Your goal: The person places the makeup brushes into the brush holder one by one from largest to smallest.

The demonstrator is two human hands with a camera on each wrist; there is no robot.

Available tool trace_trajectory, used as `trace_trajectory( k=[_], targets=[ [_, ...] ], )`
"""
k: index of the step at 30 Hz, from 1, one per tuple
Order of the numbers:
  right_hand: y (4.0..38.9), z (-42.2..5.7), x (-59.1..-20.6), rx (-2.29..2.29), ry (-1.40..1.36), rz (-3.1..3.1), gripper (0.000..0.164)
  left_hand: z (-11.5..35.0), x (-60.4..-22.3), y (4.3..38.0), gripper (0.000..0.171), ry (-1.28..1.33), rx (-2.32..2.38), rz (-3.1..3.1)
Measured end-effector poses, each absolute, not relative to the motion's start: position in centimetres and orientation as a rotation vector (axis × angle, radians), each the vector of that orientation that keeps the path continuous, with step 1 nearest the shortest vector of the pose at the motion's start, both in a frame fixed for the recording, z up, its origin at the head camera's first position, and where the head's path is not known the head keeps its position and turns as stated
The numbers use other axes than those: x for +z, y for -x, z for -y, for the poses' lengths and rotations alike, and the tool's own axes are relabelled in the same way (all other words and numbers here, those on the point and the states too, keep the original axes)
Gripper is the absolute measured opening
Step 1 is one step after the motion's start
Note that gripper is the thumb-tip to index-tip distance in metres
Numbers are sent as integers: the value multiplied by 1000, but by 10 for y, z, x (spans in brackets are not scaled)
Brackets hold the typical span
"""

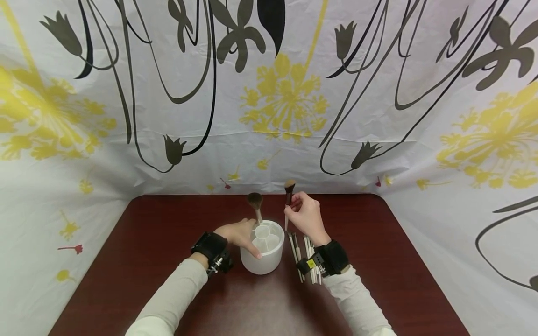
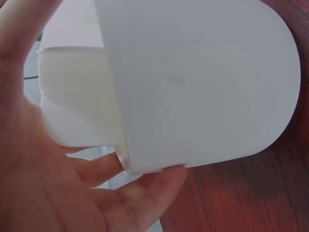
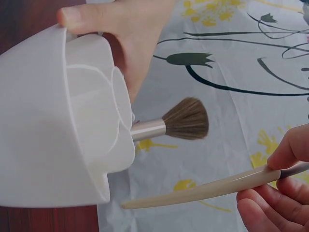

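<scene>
A round white brush holder [image 1: 261,265] with inner compartments stands on the table. My left hand [image 1: 238,233] grips it at the rim, thumb on the near side and fingers round the far left side. A makeup brush [image 1: 255,201] with fluffy brown bristles stands bristles up in a compartment at the back of the holder. My right hand [image 1: 307,215] pinches another makeup brush [image 3: 207,191] upright, just right of the holder. Its bristles point up, and the tip of its pale handle is down, outside the holder. In the right wrist view its bristles are out of frame.
Several thin pale-handled brushes [image 1: 297,255] lie side by side on the dark red-brown table [image 1: 168,233], right of the holder and partly under my right wrist. A flower-patterned white cloth [image 1: 290,158] hangs behind the table and at both sides.
</scene>
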State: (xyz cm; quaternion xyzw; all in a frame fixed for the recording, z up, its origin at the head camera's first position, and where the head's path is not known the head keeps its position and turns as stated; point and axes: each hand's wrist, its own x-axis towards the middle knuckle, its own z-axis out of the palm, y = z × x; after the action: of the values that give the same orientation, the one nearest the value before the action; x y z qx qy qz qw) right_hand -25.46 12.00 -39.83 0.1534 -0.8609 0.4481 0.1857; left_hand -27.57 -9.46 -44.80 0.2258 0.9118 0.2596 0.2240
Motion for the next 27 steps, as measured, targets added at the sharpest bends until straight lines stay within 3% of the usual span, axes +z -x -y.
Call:
trace_trajectory(
  k=[27],
  targets=[
    [261, -101, -434, 1280, -385, 2462, 15, 95, -448, 274, 97, -653, 695, -2533]
  ],
)
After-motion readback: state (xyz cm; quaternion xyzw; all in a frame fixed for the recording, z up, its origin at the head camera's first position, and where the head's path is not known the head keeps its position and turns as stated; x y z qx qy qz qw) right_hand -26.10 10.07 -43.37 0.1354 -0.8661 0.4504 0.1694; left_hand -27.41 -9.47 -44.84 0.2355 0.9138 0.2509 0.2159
